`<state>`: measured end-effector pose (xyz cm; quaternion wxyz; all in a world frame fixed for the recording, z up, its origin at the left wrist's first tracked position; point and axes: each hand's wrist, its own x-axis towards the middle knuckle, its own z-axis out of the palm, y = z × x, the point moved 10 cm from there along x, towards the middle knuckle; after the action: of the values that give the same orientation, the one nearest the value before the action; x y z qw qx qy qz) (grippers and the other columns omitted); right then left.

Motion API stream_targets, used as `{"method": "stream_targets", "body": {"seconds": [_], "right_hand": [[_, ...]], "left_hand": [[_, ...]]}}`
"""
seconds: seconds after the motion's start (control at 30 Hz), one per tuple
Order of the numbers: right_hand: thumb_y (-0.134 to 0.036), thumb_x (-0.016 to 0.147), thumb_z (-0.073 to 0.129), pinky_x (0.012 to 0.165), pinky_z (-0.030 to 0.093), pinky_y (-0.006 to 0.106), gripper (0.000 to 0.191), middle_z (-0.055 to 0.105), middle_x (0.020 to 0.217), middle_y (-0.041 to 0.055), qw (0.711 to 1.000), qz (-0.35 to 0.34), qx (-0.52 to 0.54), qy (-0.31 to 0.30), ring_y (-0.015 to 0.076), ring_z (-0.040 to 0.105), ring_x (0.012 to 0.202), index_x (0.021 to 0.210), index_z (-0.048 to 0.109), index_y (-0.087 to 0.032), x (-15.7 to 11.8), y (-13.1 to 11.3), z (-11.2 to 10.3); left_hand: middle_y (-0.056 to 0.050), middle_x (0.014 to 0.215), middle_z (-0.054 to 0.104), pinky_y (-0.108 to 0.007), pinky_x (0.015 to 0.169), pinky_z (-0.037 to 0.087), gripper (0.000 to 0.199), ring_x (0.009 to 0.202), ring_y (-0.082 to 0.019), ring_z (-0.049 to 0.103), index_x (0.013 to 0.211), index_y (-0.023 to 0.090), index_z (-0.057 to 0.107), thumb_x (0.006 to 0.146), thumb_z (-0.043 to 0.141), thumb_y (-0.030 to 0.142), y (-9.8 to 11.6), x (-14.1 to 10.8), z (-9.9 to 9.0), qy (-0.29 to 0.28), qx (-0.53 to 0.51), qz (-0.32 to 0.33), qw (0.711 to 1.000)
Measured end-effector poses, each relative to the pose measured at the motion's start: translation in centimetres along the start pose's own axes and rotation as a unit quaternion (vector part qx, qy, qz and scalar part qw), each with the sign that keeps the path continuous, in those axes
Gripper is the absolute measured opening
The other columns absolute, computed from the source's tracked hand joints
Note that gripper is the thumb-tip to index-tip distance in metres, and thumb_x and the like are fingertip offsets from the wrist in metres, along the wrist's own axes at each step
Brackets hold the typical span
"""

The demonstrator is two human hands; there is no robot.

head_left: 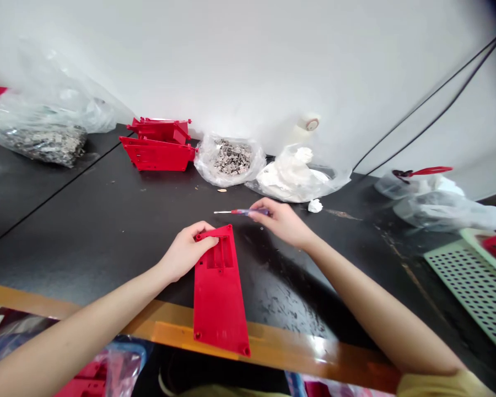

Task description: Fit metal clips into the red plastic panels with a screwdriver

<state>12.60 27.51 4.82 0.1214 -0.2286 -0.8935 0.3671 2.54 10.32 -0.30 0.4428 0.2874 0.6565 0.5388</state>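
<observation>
My left hand (190, 248) grips the far end of a flat red plastic panel (221, 311), its thumb at the slotted recess there. The panel lies lengthwise toward me, with its near end over the table's edge. Beyond and to the right, my right hand (279, 220) is closed around the handle of a screwdriver (242, 212). The metal shaft points left, above the dark table and apart from the panel. Whether a small part sits under my left thumb, I cannot tell.
Several red plastic parts (161, 151) stand at the back. Beside them is a bag of small metal pieces (233, 159), then a bag of white material (291, 179). A larger bag (45, 140) lies far left. A pale green perforated basket (471, 281) is at right.
</observation>
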Motion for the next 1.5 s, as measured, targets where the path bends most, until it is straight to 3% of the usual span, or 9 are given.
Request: {"method": "stream_targets", "body": {"seconds": [0.07, 0.2, 0.3, 0.43, 0.57, 0.73, 1.17, 1.4, 1.5], "right_hand": [[-0.053, 0.082, 0.068, 0.069, 0.049, 0.031, 0.038, 0.064, 0.077, 0.0021, 0.988, -0.012, 0.122, 0.089, 0.0153, 0.060, 0.070, 0.095, 0.063, -0.018, 0.1, -0.9, -3.1], [-0.057, 0.085, 0.058, 0.046, 0.037, 0.026, 0.036, 0.059, 0.083, 0.0023, 0.916, -0.075, 0.309, 0.246, 0.0114, 0.052, 0.057, 0.090, 0.052, -0.023, -1.0, -3.6, -7.9], [-0.045, 0.092, 0.044, 0.036, 0.024, 0.025, 0.024, 0.056, 0.073, 0.0002, 0.873, -0.085, 0.403, 0.262, 0.0085, 0.039, 0.043, 0.084, 0.044, -0.023, -1.4, -5.8, -7.0], [-0.026, 0.088, 0.055, 0.038, 0.019, 0.024, 0.025, 0.032, 0.045, -0.0095, 0.827, -0.160, 0.445, 0.302, 0.0081, 0.023, 0.037, 0.073, 0.035, -0.024, -2.0, -8.4, -4.0], [-0.028, 0.095, 0.052, 0.042, 0.029, 0.025, 0.029, 0.041, 0.047, -0.0078, 0.847, -0.212, 0.360, 0.328, 0.0090, 0.035, 0.040, 0.070, 0.038, -0.024, -2.3, -9.3, -1.0], [-0.038, 0.093, 0.062, 0.047, 0.043, 0.029, 0.028, 0.060, 0.062, -0.0028, 0.885, -0.222, 0.287, 0.290, 0.0118, 0.054, 0.049, 0.072, 0.050, -0.024, -2.6, -9.8, 0.6], [-0.029, 0.097, 0.057, 0.040, 0.029, 0.024, 0.035, 0.049, 0.050, -0.0061, 0.897, -0.274, 0.268, 0.222, 0.0072, 0.039, 0.039, 0.066, 0.042, -0.021, -2.2, -10.3, 0.9], [-0.050, 0.097, 0.051, 0.041, 0.030, 0.026, 0.045, 0.042, 0.049, -0.0050, 0.922, -0.243, 0.215, 0.211, 0.0087, 0.035, 0.040, 0.066, 0.032, -0.023, -1.7, -9.4, 1.9], [-0.049, 0.098, 0.050, 0.041, 0.029, 0.025, 0.044, 0.041, 0.050, -0.0053, 0.919, -0.259, 0.212, 0.208, 0.0087, 0.035, 0.041, 0.068, 0.032, -0.023, -1.8, -9.5, 2.1]], "left_hand": [[0.001, 0.072, 0.067, -0.023, 0.057, 0.045, 0.023, 0.062, -0.014, 0.060, 0.083, 0.019, 0.058, 0.079, 0.064, 0.042, -0.2, 0.1, 0.0, 0.003, 0.021, -0.001, 1.000], [0.001, 0.073, 0.068, -0.024, 0.058, 0.045, 0.023, 0.063, -0.016, 0.061, 0.084, 0.021, 0.060, 0.081, 0.061, 0.043, -0.6, 0.1, 0.0, 0.000, 0.071, -0.007, 0.997], [0.000, 0.074, 0.069, -0.025, 0.060, 0.046, 0.024, 0.065, -0.016, 0.062, 0.084, 0.021, 0.062, 0.081, 0.060, 0.044, -0.6, 0.1, 0.0, 0.000, 0.092, -0.005, 0.996], [-0.001, 0.075, 0.070, -0.026, 0.062, 0.048, 0.024, 0.067, -0.017, 0.064, 0.085, 0.020, 0.063, 0.081, 0.061, 0.044, -0.6, 0.2, 0.0, -0.003, 0.101, 0.000, 0.995], [0.001, 0.072, 0.067, -0.024, 0.058, 0.045, 0.021, 0.063, -0.016, 0.061, 0.085, 0.021, 0.064, 0.082, 0.059, 0.041, -0.5, 0.3, 0.0, 0.006, 0.116, 0.014, 0.993], [0.003, 0.066, 0.061, -0.023, 0.054, 0.040, 0.018, 0.058, -0.013, 0.054, 0.078, 0.020, 0.062, 0.081, 0.059, 0.038, -0.1, 0.2, -0.1, 0.015, 0.128, 0.031, 0.991], [0.006, 0.059, 0.054, -0.023, 0.051, 0.037, 0.016, 0.054, -0.011, 0.049, 0.071, 0.020, 0.052, 0.078, 0.057, 0.034, -0.4, 0.3, -0.1, 0.014, 0.102, 0.018, 0.995], [0.006, 0.057, 0.051, -0.022, 0.050, 0.035, 0.020, 0.053, -0.010, 0.047, 0.068, 0.020, 0.048, 0.078, 0.058, 0.033, 0.0, 0.3, 0.0, 0.012, 0.096, 0.018, 0.995], [0.006, 0.057, 0.052, -0.023, 0.050, 0.035, 0.020, 0.053, -0.011, 0.048, 0.068, 0.020, 0.048, 0.078, 0.058, 0.033, -0.1, 0.3, 0.0, 0.010, 0.091, 0.020, 0.996]]}}
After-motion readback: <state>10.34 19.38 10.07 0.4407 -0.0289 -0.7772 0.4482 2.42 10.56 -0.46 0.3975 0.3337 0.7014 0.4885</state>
